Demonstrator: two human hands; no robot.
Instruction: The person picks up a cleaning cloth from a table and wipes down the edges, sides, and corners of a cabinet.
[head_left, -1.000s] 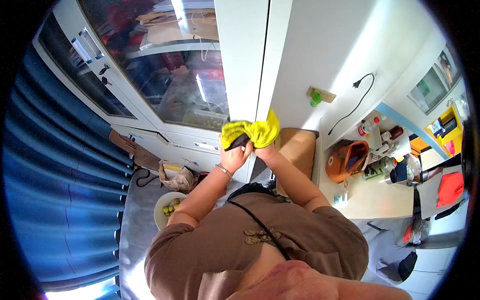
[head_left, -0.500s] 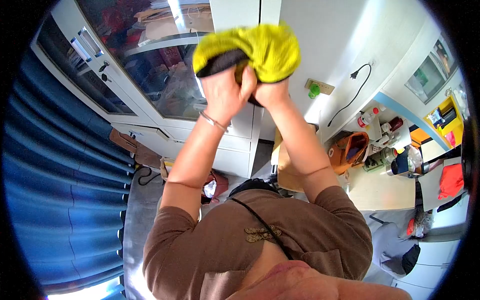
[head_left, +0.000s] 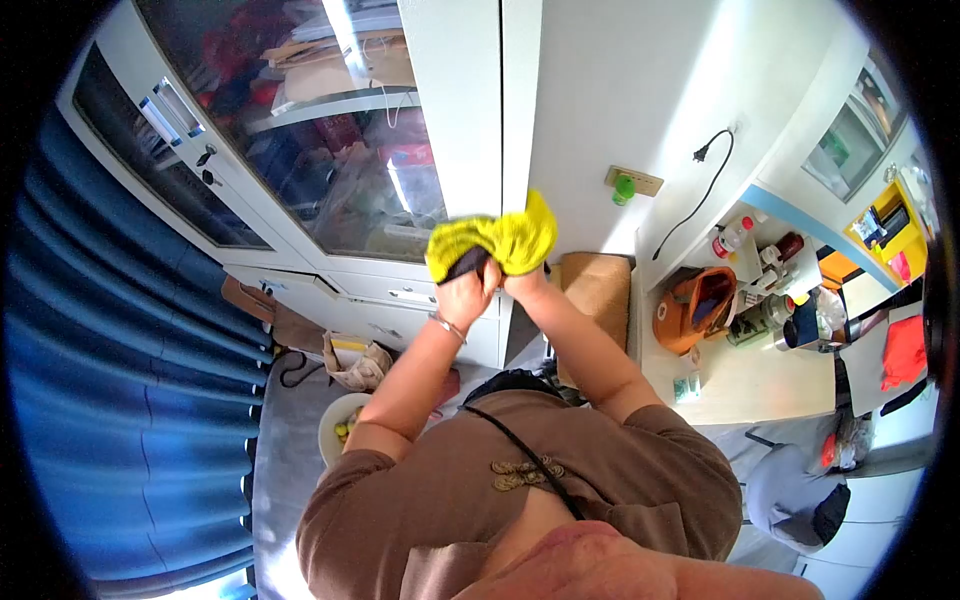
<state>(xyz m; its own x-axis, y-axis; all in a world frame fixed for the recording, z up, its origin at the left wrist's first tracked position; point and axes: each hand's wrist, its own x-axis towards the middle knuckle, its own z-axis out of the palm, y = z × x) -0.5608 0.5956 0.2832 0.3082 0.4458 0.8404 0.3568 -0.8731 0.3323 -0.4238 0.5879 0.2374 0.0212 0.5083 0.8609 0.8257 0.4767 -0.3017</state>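
1. Both hands are at the yellow cloth [head_left: 495, 243], out in front of the chest at the end of reaching arms and set close side by side.
2. Left hand [head_left: 464, 297], with a bracelet [head_left: 446, 325] at its wrist, is curled on the dark edge at the cloth's lower left. Right hand [head_left: 524, 284] meets the cloth's lower right; its fingers are covered, so how they are set cannot be told.
3. From the hands, the cloth lies just beyond, on the side away from the body. Neither hand is clearly nearer, since both touch it.
4. Its long axis runs roughly side to side, across the line of the forearms, with the right end rising into a peak that points away from the person. Folds and bunching leave the outline uneven.
5. In the view, it shows against the lower front corner of the white cabinet [head_left: 455, 120], left of the wall socket [head_left: 633, 181] and above a tan block-shaped thing [head_left: 603, 290]; whether it touches the cabinet cannot be told.
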